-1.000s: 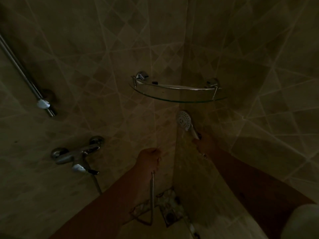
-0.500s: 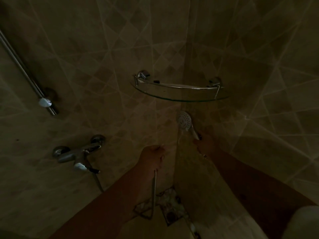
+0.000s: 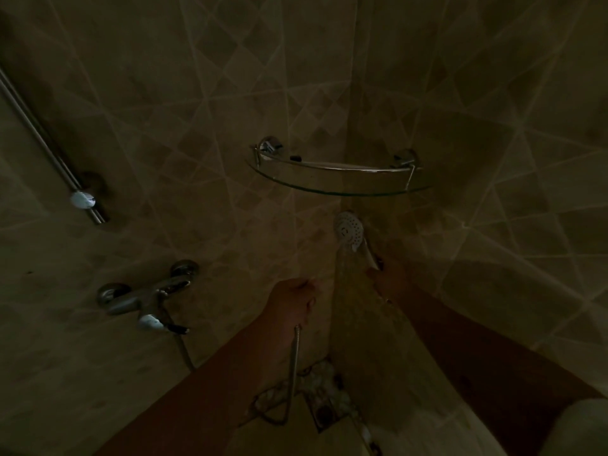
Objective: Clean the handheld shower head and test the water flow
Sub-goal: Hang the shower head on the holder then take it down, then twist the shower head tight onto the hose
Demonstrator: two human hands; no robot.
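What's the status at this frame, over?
Right hand shut on shower head handle. Left hand shut on hose. Spray faintly visible, falling toward floor drain. Nothing in the way.

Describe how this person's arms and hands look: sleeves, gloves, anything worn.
Both forearms are bare to the frame edge, with no sleeves visible. The left hand and right hand wear no gloves. The dim light hides any rings or marks; no watch or wristband shows.

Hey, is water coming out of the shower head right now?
Probably on: a faint pale stream falls from the shower head, held in the right hand. The picture is dark, so not certain.
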